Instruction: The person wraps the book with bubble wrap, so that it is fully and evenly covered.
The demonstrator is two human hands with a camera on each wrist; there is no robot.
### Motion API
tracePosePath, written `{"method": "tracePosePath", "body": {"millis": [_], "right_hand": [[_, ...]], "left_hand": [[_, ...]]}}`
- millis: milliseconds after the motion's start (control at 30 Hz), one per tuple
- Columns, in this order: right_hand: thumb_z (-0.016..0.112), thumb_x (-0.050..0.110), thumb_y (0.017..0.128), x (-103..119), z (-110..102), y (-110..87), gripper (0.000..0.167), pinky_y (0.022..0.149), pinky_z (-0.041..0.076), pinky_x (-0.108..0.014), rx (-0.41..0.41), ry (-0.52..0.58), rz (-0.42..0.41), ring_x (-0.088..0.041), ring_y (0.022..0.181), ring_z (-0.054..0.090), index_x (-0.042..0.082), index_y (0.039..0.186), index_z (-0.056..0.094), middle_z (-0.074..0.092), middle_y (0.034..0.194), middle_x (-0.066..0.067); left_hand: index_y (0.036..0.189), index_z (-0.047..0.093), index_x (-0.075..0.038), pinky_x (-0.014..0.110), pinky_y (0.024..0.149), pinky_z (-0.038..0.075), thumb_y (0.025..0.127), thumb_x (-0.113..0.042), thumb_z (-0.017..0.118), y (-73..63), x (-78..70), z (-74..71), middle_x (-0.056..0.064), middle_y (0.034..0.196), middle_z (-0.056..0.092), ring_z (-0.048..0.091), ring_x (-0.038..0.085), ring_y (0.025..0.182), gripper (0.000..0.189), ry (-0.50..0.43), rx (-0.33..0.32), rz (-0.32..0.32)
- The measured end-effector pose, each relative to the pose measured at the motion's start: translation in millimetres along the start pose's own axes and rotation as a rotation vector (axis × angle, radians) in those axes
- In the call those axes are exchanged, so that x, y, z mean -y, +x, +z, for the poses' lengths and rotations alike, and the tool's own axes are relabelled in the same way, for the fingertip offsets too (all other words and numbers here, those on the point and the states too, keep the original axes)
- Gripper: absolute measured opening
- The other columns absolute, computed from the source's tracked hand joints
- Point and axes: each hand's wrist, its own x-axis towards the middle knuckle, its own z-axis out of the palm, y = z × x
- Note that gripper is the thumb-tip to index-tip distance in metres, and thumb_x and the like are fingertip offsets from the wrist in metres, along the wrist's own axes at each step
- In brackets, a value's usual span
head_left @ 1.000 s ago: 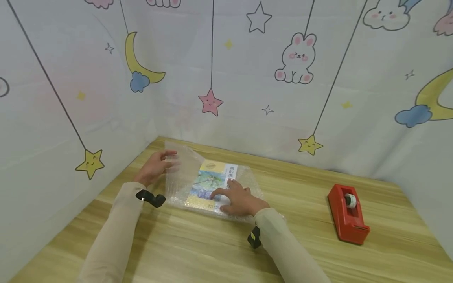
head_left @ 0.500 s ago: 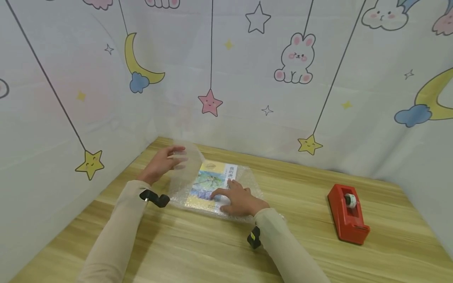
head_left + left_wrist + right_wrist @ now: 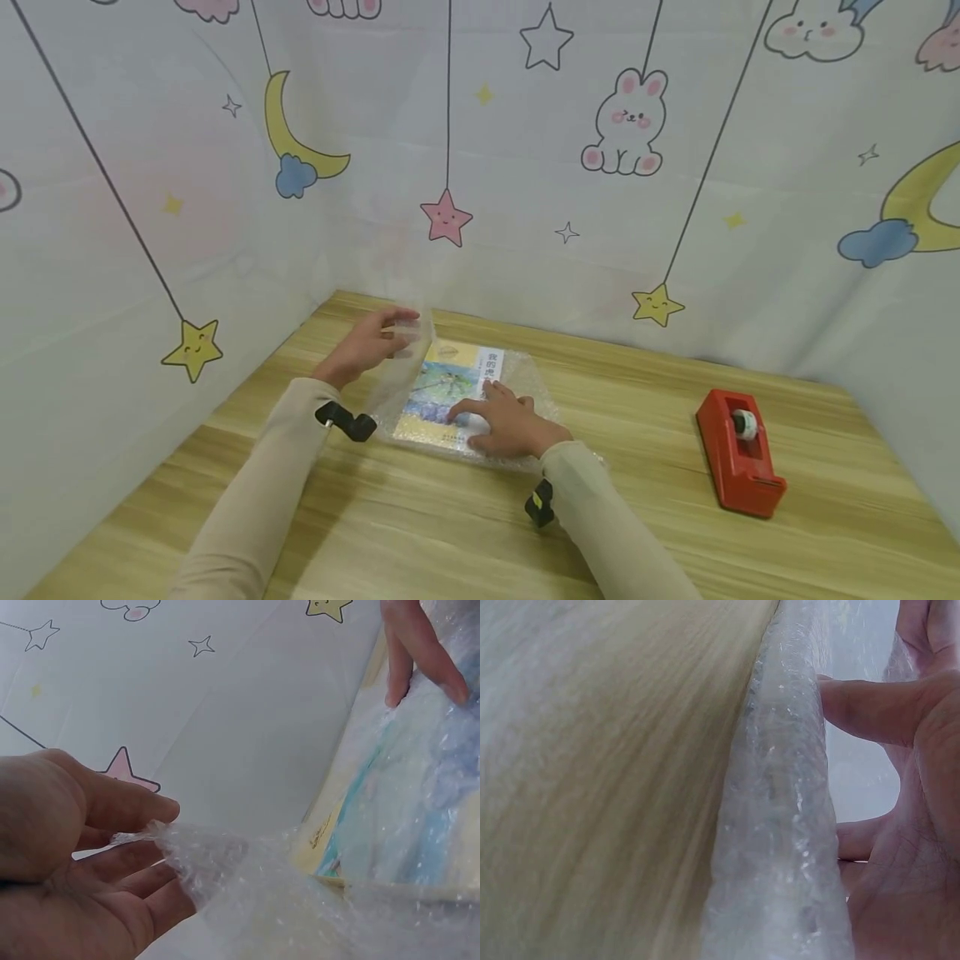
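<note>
The left hand (image 3: 367,343) pinches a lifted edge of the bubble wrap (image 3: 262,900). The right hand (image 3: 510,423) rests, fingers spread, upon the book (image 3: 444,379), which lies on the bench (image 3: 442,533), apparently under a transparent layer, though this is hard to see. A red tape dispenser (image 3: 723,454) stands well apart.

Head view: high, facing forward-down over table (image 3: 420,525); wrist views: close in, sharing bubble wrap (image 3: 262,900).
</note>
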Motion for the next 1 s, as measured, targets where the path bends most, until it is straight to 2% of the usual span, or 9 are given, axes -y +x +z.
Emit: {"method": "tracePosePath", "body": {"millis": [167, 300, 700, 800, 1000], "right_hand": [[0.061, 0.031, 0.099, 0.4, 0.3, -0.2, 0.036, 0.114, 0.019, -0.074, 0.002, 0.006, -0.003, -0.041, 0.157, 0.010, 0.043, 0.133, 0.057, 0.021, 0.167, -0.019], [0.062, 0.031, 0.099, -0.6, 0.8, -0.1, 0.036, 0.113, 0.020, -0.074, -0.003, -0.001, -0.007, -0.042, 0.157, 0.010, 0.043, 0.133, 0.056, 0.022, 0.167, -0.019], [0.062, 0.031, 0.099, -1.0, 1.3, 0.5, 0.037, 0.113, 0.021, -0.076, -0.001, -0.010, -0.006, -0.042, 0.157, 0.011, 0.043, 0.134, 0.056, 0.024, 0.166, -0.018], [0.062, 0.031, 0.099, 0.4, 0.7, 0.5, 0.037, 0.113, 0.020, -0.076, 0.002, -0.008, -0.007, -0.042, 0.157, 0.011, 0.042, 0.134, 0.056, 0.024, 0.166, -0.018], [0.062, 0.030, 0.099, 1.8, -0.5, 0.4, 0.037, 0.112, 0.021, -0.077, 0.001, -0.005, -0.009, -0.043, 0.156, 0.011, 0.040, 0.134, 0.057, 0.027, 0.165, -0.017]], "left_hand": [[0.148, 0.044, -0.004, 0.050, 0.102, 0.053, 0.102, -0.008, 0.052, 0.9, -8.2, 9.1, 0.021, 0.152, 0.045, 0.050, 0.042, 0.137, 0.048, 0.066, 0.021, 0.007], [0.147, 0.045, -0.004, 0.048, 0.099, 0.055, 0.101, -0.008, 0.053, 2.3, -13.3, 17.8, 0.021, 0.152, 0.045, 0.053, 0.042, 0.135, 0.047, 0.102, 0.052, 0.043], [0.145, 0.048, 0.001, 0.046, 0.097, 0.057, 0.100, -0.003, 0.053, 4.3, -14.7, 39.3, 0.024, 0.151, 0.047, 0.057, 0.045, 0.129, 0.046, 0.159, 0.110, 0.113], [0.144, 0.049, 0.001, 0.047, 0.098, 0.057, 0.099, -0.003, 0.054, 4.4, -15.6, 45.0, 0.024, 0.149, 0.049, 0.057, 0.044, 0.129, 0.045, 0.218, 0.109, 0.117], [0.141, 0.051, -0.001, 0.049, 0.101, 0.054, 0.097, -0.003, 0.057, 6.2, -18.8, 57.5, 0.021, 0.146, 0.054, 0.060, 0.042, 0.126, 0.045, 0.417, 0.122, 0.145]]}}
